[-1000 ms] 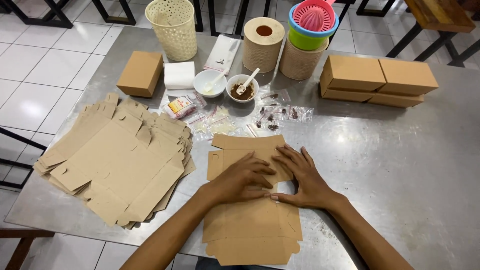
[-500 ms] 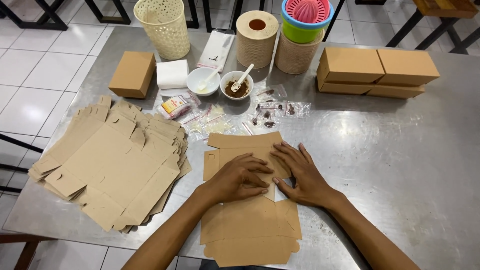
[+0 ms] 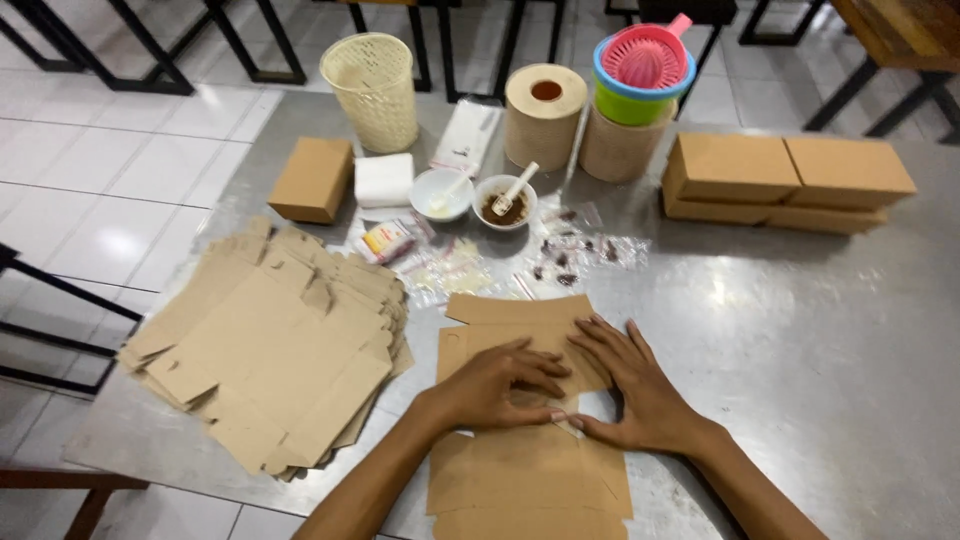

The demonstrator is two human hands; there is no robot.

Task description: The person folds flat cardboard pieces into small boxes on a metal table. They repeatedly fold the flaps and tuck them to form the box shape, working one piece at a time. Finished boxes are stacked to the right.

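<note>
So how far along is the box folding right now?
Done: folded boxes stacked at the far right, one more box far left. In hand: left hand and right hand press a flat blank. Left: a pile of blanks.

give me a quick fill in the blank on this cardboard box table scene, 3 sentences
1. Both hands, left hand and right hand, press on a flat ____ box blank.
2. The pile of unfolded blanks lies to the person's ____.
3. The spoon stands in the bowl of ____ sauce.

Missing words: cardboard; left; brown
</note>
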